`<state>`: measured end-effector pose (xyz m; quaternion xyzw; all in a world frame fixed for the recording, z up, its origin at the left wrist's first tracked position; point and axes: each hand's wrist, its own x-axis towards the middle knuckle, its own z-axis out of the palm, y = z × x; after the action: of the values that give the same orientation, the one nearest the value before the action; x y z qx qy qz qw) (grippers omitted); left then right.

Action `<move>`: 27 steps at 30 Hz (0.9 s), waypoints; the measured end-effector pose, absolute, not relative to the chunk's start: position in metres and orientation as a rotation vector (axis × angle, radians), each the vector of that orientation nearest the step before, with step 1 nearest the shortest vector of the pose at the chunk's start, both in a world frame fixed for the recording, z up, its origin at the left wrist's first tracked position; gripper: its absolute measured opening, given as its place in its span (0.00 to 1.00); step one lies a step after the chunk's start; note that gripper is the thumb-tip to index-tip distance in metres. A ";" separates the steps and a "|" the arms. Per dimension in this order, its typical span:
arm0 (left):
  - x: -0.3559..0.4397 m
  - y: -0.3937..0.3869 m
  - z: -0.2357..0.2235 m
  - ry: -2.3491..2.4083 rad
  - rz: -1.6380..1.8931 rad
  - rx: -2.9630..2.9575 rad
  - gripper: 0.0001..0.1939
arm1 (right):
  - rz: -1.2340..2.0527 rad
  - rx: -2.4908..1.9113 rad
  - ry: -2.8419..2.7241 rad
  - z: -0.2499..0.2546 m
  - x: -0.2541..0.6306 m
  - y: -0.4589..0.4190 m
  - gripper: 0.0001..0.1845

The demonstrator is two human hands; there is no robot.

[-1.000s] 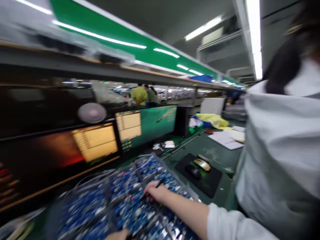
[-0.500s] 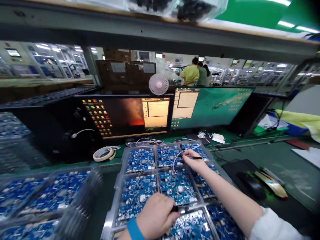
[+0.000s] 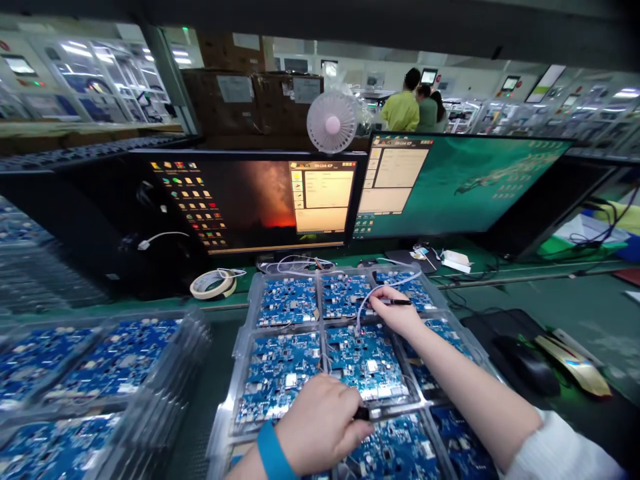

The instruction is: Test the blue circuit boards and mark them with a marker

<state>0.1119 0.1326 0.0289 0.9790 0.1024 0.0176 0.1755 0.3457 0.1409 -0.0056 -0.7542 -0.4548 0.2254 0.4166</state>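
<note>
My left hand (image 3: 317,427), with a blue wristband (image 3: 273,453), rests over the lower row of blue circuit boards. It pinches a small black tool (image 3: 361,413), whose tip is hidden. My right hand (image 3: 397,312) holds a thin black pen-like probe (image 3: 395,302) above a blue circuit board (image 3: 367,360), close to a thin white wire (image 3: 373,291). The boards lie in separate compartments of a clear plastic tray (image 3: 243,353).
Stacks of clear trays with blue boards (image 3: 115,360) stand to the left. Behind are a roll of tape (image 3: 213,284), two monitors (image 3: 465,183) and a small white fan (image 3: 333,121). A mouse (image 3: 525,365) sits on a black mat to the right. Several people stand far off.
The view has swung from a tilted look along the bench to face the monitors. My left hand has come fully into view over the boards, and my right hand has moved up the tray.
</note>
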 end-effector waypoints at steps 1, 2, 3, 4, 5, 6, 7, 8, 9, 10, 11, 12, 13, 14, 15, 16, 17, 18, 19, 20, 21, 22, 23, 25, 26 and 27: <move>0.112 0.133 0.029 0.289 0.056 2.773 0.12 | 0.569 -1.895 -1.148 -0.004 0.345 0.141 0.11; 0.112 0.132 0.028 0.290 0.059 2.775 0.12 | 0.571 -1.898 -1.155 -0.003 0.344 0.141 0.11; 0.111 0.132 0.029 0.290 0.059 2.780 0.12 | 0.572 -1.901 -1.161 -0.001 0.344 0.141 0.10; 0.111 0.132 0.029 0.291 0.057 2.786 0.12 | 0.572 -1.903 -1.166 0.000 0.344 0.141 0.10; 0.111 0.132 0.029 0.293 0.054 2.792 0.12 | 0.573 -1.906 -1.170 0.003 0.344 0.139 0.09; 0.111 0.132 0.029 0.295 0.049 2.798 0.11 | 0.575 -1.908 -1.173 0.005 0.345 0.137 0.09; 0.111 0.132 0.030 0.297 0.045 2.801 0.11 | 0.576 -1.912 -1.172 0.009 0.346 0.134 0.09; 0.111 0.132 0.030 0.296 0.045 2.804 0.11 | 0.574 -1.920 -1.172 0.014 0.347 0.129 0.09; 0.111 0.132 0.030 0.292 0.049 2.806 0.11 | 0.569 -1.934 -1.174 0.020 0.348 0.123 0.09; 0.111 0.132 0.030 0.290 0.055 2.809 0.11 | 0.561 -1.950 -1.177 0.027 0.348 0.115 0.09; 0.111 0.132 0.029 0.290 0.067 2.815 0.11 | 0.554 -1.962 -1.179 0.036 0.347 0.105 0.09; 0.112 0.132 0.029 0.294 0.081 2.820 0.11 | 0.552 -1.964 -1.174 0.046 0.344 0.094 0.09; 0.112 0.132 0.029 0.301 0.095 2.825 0.11 | 0.569 -1.952 -1.160 0.055 0.340 0.082 0.09; 0.111 0.132 0.030 0.314 0.109 2.827 0.11 | 0.605 -1.920 -1.131 0.065 0.334 0.069 0.09; 0.111 0.131 0.031 0.336 0.122 2.825 0.11 | 0.656 -1.867 -1.083 0.073 0.326 0.055 0.09; 0.111 0.129 0.034 0.368 0.138 2.820 0.10 | 0.723 -1.796 -1.028 0.081 0.318 0.042 0.10; 0.111 0.127 0.039 0.405 0.161 2.815 0.10 | 0.790 -1.708 -0.972 0.086 0.310 0.029 0.09; 0.110 0.124 0.045 0.443 0.196 2.810 0.10 | 0.853 -1.612 -0.925 0.089 0.301 0.017 0.09; 0.109 0.120 0.053 0.473 0.244 2.807 0.10 | 0.902 -1.515 -0.889 0.092 0.293 0.006 0.09; 0.108 0.115 0.062 0.494 0.304 2.807 0.11 | 0.935 -1.428 -0.866 0.093 0.287 -0.003 0.10; 0.106 0.109 0.071 0.498 0.370 2.807 0.12 | 0.955 -1.358 -0.851 0.095 0.281 -0.011 0.10; 0.104 0.103 0.080 0.493 0.433 2.808 0.13 | 0.968 -1.305 -0.843 0.097 0.275 -0.018 0.11; 0.102 0.095 0.089 0.490 0.485 2.809 0.14 | 0.972 -1.269 -0.836 0.100 0.271 -0.023 0.11; 0.096 0.080 0.104 0.498 0.546 2.817 0.16 | 0.969 -1.237 -0.830 0.107 0.263 -0.033 0.13; 0.094 0.072 0.111 0.506 0.556 2.824 0.17 | 0.962 -1.232 -0.830 0.111 0.260 -0.038 0.13; 0.091 0.065 0.115 0.513 0.556 2.834 0.17 | 0.953 -1.230 -0.832 0.115 0.256 -0.043 0.13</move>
<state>0.0913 0.0653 0.1155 0.9609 0.1740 0.1885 0.1038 0.2563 -0.0428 0.1150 -0.5382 -0.3640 0.4172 0.6354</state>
